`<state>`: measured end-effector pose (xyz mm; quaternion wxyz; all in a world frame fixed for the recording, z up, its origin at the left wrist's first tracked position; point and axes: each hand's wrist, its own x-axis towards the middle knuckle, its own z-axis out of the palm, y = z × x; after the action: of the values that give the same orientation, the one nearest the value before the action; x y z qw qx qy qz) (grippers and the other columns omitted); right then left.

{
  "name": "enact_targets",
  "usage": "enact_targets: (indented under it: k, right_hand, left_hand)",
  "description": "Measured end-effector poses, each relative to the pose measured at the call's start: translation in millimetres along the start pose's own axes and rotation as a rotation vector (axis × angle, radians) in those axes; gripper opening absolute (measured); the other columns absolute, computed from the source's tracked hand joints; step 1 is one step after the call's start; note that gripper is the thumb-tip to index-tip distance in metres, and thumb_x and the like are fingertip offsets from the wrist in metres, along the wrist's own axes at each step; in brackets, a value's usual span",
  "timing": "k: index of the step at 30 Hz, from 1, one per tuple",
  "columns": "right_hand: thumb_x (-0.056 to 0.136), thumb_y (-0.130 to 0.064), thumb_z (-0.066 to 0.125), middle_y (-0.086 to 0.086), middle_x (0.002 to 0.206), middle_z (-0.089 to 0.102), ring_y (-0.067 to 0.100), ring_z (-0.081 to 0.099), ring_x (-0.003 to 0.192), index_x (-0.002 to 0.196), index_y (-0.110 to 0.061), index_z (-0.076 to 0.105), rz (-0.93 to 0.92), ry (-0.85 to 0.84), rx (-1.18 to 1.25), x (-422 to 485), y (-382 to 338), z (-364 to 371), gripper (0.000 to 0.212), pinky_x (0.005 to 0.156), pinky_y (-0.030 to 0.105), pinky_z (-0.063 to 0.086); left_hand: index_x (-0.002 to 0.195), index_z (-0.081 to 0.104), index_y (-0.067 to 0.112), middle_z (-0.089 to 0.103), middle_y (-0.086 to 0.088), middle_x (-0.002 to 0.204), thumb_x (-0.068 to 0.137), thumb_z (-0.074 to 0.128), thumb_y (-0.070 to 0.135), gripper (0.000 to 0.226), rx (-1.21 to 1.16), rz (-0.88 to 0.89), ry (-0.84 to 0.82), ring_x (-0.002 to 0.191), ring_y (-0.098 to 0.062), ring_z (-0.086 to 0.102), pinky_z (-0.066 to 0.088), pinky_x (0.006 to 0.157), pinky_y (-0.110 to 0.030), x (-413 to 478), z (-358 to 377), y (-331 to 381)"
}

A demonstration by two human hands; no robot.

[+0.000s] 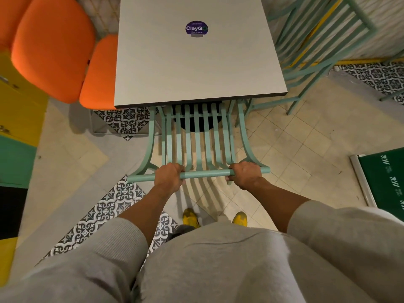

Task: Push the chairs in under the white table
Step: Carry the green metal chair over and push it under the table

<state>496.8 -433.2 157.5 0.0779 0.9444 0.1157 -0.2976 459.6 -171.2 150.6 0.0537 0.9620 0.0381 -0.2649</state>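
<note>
**Both hands on the top rail, green chair going in square**

I have 2 hands wrapped around the top rail [204, 173] of the mint-green chair [196, 136], and the grip is spread on purpose. My left hand [168, 178] closes over the rail toward its left end, fingers curled over the top and knuckles up; my right hand [244, 174] does the same toward the right end. Holding wide like this lets me steer the chair, so that 1 side does not swing ahead of the other and catch the table's frame.

The chair sits directly in front of me, its slatted back facing me and its seat already partly hidden below the near edge of the white table [196, 68]. I judge it roughly centred on the table, which is why I stand square behind it, with my yellow shoes [191, 217] showing just below the rail.

A dark round shape [194, 124] shows through the slats, probably the table's base. That is the thing I would watch: the chair legs need to pass beside it, not into it.

On the left, an orange padded chair [97, 73] sits tight against the table's side. On the right, another green slatted chair [317, 47] stands beside the table and looks tilted; I cannot tell whether it is tucked in. I reckon the job is partly done.
</note>
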Motion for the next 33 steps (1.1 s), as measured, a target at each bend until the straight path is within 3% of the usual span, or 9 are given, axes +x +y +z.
enact_targets:
  k: [11, 17, 24, 33]
  right_hand:
    - [0.106, -0.056, 0.055, 0.003, 0.121, 0.071, 0.027, 0.067, 0.114, 0.131, -0.023, 0.063, 0.028, 0.027, 0.043, -2.5, 2.5, 9.2, 0.042, 0.111, 0.044, 0.041]
    - [0.101, -0.053, 0.059, 0.002, 0.126, 0.07, 0.029, 0.062, 0.122, 0.134, -0.024, 0.064, 0.074, 0.091, 0.195, -15.8, 22.2, 10.6, 0.044, 0.11, 0.043, 0.041]
    - [0.102, -0.042, 0.061, 0.001, 0.155, 0.055, 0.029, 0.052, 0.138, 0.156, -0.026, 0.049, 0.158, 0.192, 0.321, -59.2, 93.0, 29.8, 0.057, 0.109, 0.042, 0.044]
    - [0.106, -0.046, 0.054, 0.006, 0.157, 0.054, 0.032, 0.057, 0.137, 0.159, -0.019, 0.046, 0.282, 0.114, 0.415, -119.4, 235.6, 83.9, 0.06, 0.11, 0.044, 0.048]
  left_hand:
    - [0.133, 0.074, 0.022, 0.075, -0.007, 0.115, 0.099, 0.072, 0.038, 0.038, -0.039, 0.009, -0.007, 0.107, -0.03, 0.073, 0.058, 0.093, -0.04, -3.0, 2.3, 2.7]
    - [0.153, 0.051, 0.021, 0.071, -0.01, 0.133, 0.096, 0.059, 0.072, 0.077, 0.045, 0.162, -0.082, 0.121, -0.033, 0.068, 0.056, 0.1, -0.046, 0.0, -1.9, 24.9]
    - [0.162, 0.043, 0.024, 0.059, -0.007, 0.155, 0.093, 0.063, 0.075, 0.088, 0.045, 0.291, -0.1, 0.138, -0.032, 0.059, 0.051, 0.111, -0.047, 12.0, -29.7, 104.9]
    - [0.158, 0.049, 0.026, 0.057, -0.003, 0.159, 0.096, 0.063, 0.07, 0.077, 0.08, 0.394, -0.063, 0.144, -0.029, 0.055, 0.048, 0.113, -0.044, 3.2, -35.1, 253.2]
